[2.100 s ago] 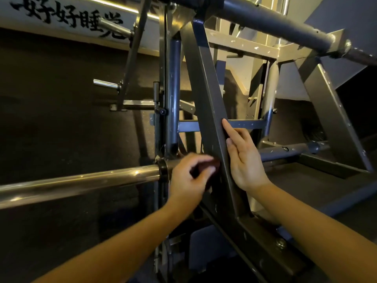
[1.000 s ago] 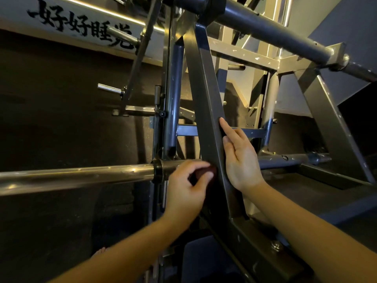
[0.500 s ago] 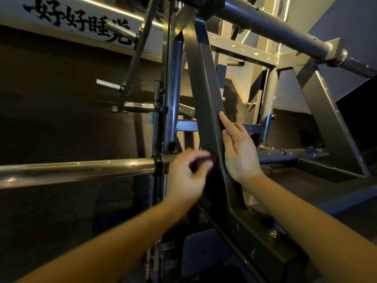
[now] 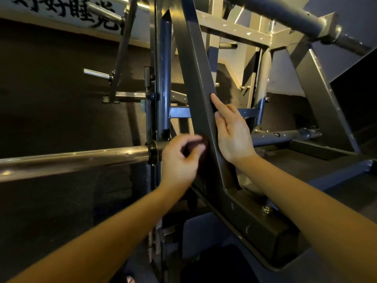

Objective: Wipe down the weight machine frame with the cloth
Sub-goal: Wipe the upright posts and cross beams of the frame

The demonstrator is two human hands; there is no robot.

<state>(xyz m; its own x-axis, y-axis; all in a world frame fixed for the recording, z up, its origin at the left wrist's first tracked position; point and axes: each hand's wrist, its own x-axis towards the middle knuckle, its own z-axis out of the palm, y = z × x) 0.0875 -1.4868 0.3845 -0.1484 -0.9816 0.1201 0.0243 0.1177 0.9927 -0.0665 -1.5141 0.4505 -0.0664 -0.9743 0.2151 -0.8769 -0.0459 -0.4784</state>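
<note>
Nearest the camera, two bare forearms reach up from the lower edge. Between them sits the boxy foot of the dark grey painted steel weight machine frame (image 4: 255,223), with a silver hex bolt (image 4: 266,208) on its upper face.

Further in, the left hand (image 4: 180,162) has its fingers and thumb curled around a small dark reddish-brown cloth (image 4: 199,144), bunched into a wad and pressed against the left face of the frame's slanted flat-sided beam (image 4: 195,84), low on its length. The right hand (image 4: 232,132) lies on the beam's opposite edge with its fingers (image 4: 214,99) straight and nothing in its grasp, apparently as a brace. The hands are apart, one on each side of the beam.

The cloth looks soft and light. It will crumple and slip unless kept wadded under the fingertips, as it is now. The frame is rigid, heavy and fixed, so it should take firm pressure. Its smooth paint should let the cloth slide, though corners and bolt heads may snag it.

To the left, a long polished chrome bar (image 4: 71,159) runs level, ending in a black collar (image 4: 152,150). Behind it stands a blue-grey upright tube (image 4: 165,78). A thick round grey crossbar (image 4: 285,16) crosses the top, and farthest back hangs a white banner with black brush characters (image 4: 67,9).
</note>
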